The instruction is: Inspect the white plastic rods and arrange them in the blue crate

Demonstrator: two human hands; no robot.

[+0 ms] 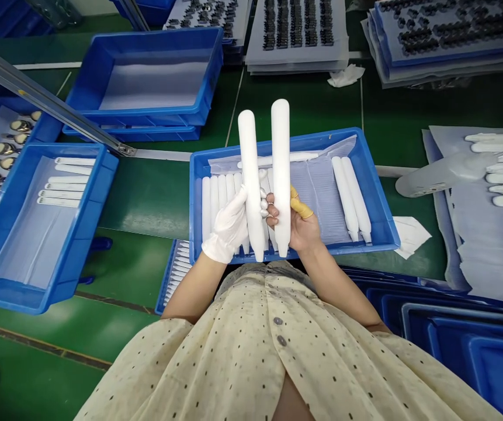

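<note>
My left hand [230, 224], in a white glove, is closed round a long white plastic handle-like piece [251, 175] with a rounded top and a narrower lower end. My right hand [302, 225], bare except for yellow finger covers, grips a second such white piece [281, 169] beside it. Both pieces stand nearly upright, side by side and slightly apart, above a blue tray [382, 225]. Inside the tray, a row of similar white pieces [214, 202] lies at the left, partly hidden by my left hand, and two more pieces [351, 199] lie at the right.
Left stands a blue bin [36, 304] with several slim white parts [65, 181]. Stacked blue trays [155, 114] sit behind, under a metal bar [54, 96]. Sheets with dark parts [297, 55] are at the back. A pale bottle-shaped object [444, 173] overhangs white parts on the right.
</note>
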